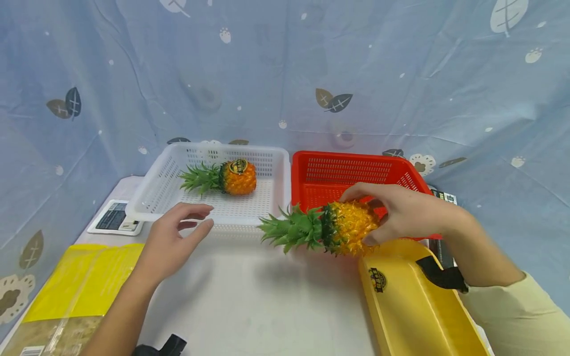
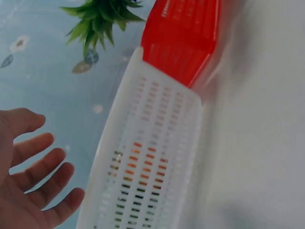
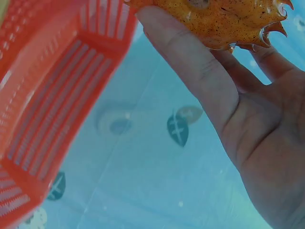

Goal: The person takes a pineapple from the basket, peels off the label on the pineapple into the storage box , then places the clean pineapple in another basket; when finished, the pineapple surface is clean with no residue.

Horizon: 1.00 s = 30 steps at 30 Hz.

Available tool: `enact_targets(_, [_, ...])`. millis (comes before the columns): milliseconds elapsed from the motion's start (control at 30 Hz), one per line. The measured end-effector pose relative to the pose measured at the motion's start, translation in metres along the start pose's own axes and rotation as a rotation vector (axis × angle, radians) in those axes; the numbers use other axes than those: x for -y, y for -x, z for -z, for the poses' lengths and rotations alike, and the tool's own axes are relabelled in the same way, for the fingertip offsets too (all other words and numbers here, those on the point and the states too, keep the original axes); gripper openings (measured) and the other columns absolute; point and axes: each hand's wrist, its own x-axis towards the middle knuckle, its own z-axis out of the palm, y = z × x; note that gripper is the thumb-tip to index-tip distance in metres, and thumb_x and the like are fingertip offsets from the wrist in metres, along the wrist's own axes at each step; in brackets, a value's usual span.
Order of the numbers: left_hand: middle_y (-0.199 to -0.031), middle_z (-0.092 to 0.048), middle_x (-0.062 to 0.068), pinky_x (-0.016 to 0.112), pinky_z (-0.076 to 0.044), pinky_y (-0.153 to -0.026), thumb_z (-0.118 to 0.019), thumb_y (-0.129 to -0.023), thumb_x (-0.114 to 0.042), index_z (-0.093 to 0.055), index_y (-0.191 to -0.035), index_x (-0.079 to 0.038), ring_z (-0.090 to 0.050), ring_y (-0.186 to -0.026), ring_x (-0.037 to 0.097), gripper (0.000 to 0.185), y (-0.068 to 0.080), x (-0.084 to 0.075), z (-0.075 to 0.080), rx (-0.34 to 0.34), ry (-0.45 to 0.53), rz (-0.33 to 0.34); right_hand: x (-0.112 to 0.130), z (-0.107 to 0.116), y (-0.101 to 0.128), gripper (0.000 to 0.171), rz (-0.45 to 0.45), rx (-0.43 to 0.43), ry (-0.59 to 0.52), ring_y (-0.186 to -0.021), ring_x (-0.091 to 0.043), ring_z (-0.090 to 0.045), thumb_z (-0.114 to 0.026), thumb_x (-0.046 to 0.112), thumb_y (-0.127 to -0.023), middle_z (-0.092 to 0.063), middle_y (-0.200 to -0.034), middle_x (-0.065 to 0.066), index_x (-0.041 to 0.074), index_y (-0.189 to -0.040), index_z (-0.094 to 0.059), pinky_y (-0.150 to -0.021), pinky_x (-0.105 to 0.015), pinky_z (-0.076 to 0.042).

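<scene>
My right hand (image 1: 401, 210) grips a yellow toy pineapple (image 1: 352, 225) by its base, holding it in the air before the red basket (image 1: 356, 157). Its green leaves point left. In the right wrist view the thumb lies along the fruit's orange-brown spiky underside (image 3: 224, 24). Held up in front of the white basket (image 1: 278, 153), my left hand (image 1: 171, 242) has thumb and fingers apart and nothing between them. A second, orange pineapple (image 1: 240, 179) with a black-and-gold sticker lies on its side inside the white basket, leaves to the left.
A yellow bin (image 1: 414, 316) with a dark sticker stands at the front right, under my right forearm. On the left lie a yellow packet (image 1: 84, 277) and a white scale (image 1: 117, 217). A patterned blue curtain (image 1: 267, 74) hangs behind the baskets. A black object (image 1: 171, 344) shows at the bottom edge.
</scene>
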Motion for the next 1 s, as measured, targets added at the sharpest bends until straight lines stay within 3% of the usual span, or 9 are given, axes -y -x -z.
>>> enact_targets(133, [-0.124, -0.069, 0.009, 0.001, -0.044, -0.091, -0.068, -0.101, -0.021, -0.069, -0.13, -0.011, -0.06, -0.104, -0.002, 0.031, -0.001, 0.006, 0.01, -0.02, -0.006, 0.033, -0.01, 0.011, -0.002, 0.064, -0.013, -0.035, 0.019, -0.124, -0.019, -0.056, -0.088, 0.021, -0.079, -0.059, -0.137, 0.006, 0.027, -0.135, -0.058, -0.099, -0.046, -0.051])
enact_targets(300, [-0.125, -0.067, 0.01, -0.002, -0.042, -0.088, -0.065, -0.103, -0.029, -0.068, -0.132, -0.009, -0.053, -0.1, -0.014, 0.035, -0.004, 0.014, 0.024, -0.037, -0.035, 0.103, -0.025, 0.021, -0.005, 0.064, -0.069, -0.063, 0.009, -0.125, -0.024, -0.053, -0.088, 0.025, -0.08, -0.058, -0.136, 0.001, 0.026, -0.136, -0.058, -0.102, -0.053, -0.049])
enact_targets(400, [-0.125, -0.067, 0.012, -0.003, -0.041, -0.086, -0.063, -0.104, -0.032, -0.067, -0.132, -0.009, -0.052, -0.1, -0.014, 0.037, -0.005, 0.02, 0.032, -0.046, -0.048, 0.134, -0.033, 0.027, -0.009, 0.065, -0.108, -0.058, -0.003, -0.126, -0.028, -0.053, -0.087, 0.023, -0.08, -0.058, -0.135, -0.002, 0.024, -0.138, -0.057, -0.103, -0.057, -0.049])
enact_targets(667, [-0.13, -0.065, 0.013, -0.004, -0.04, -0.081, -0.059, -0.105, -0.037, -0.066, -0.134, -0.01, -0.051, -0.098, -0.015, 0.041, -0.005, 0.04, 0.046, -0.058, -0.084, 0.218, -0.044, 0.053, -0.02, 0.069, -0.196, -0.013, 0.009, -0.123, -0.032, -0.055, -0.087, 0.019, -0.078, -0.054, -0.14, -0.009, 0.019, -0.14, -0.055, -0.095, -0.051, -0.055])
enact_targets(867, [-0.127, -0.06, 0.003, -0.004, -0.041, -0.077, -0.058, -0.104, -0.045, -0.064, -0.136, -0.011, -0.048, -0.099, -0.01, 0.047, -0.002, 0.054, 0.056, -0.071, -0.114, 0.309, -0.057, 0.064, -0.02, 0.071, -0.212, -0.019, -0.057, -0.125, -0.037, -0.054, -0.084, 0.015, -0.081, -0.049, -0.145, -0.015, 0.016, -0.143, -0.05, -0.094, -0.048, -0.054])
enact_targets(1000, [-0.128, -0.06, 0.006, -0.001, -0.044, -0.072, -0.059, -0.103, -0.043, -0.063, -0.138, -0.009, -0.056, -0.103, 0.003, 0.049, 0.001, 0.062, 0.061, -0.113, -0.113, 0.362, -0.068, 0.068, -0.022, 0.072, -0.212, -0.038, -0.061, -0.123, -0.037, -0.056, -0.083, 0.013, -0.082, -0.049, -0.145, -0.018, 0.013, -0.145, -0.048, -0.089, -0.042, -0.056])
